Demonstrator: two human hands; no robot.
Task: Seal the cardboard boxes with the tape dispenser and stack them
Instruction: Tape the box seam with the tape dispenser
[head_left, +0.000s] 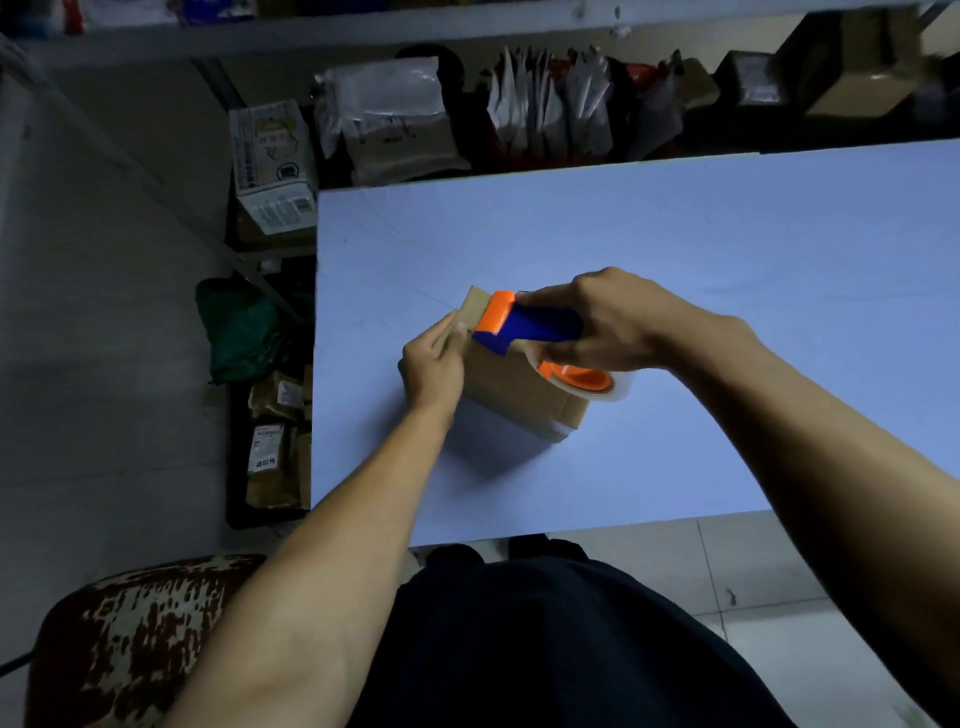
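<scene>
Dark clothing fills the bottom of the view, with a brown-and-cream patterned stool low on the left. Both bare forearms reach up from there over the near edge of the pale blue counter.

On the counter, left of centre, sits one small cardboard box, its near right corner already showing a strip of tape. Left hand is on the box's left side, fingers laid along the top edge at the far corner, straight and pressing, not curled round anything. Right hand comes in from the right, its grip clamped round the blue handle of the tape dispenser. The dispenser lies across the box top, orange head at the far left end just beside the left fingertips, and the clear tape roll on its orange core hanging over the box's right side.

Beyond the counter's left edge, on the floor, brown parcels lie stacked, with a green bag behind them. Further back, a white printed carton, then grey mailers and a row of upright packets under a shelf.
</scene>
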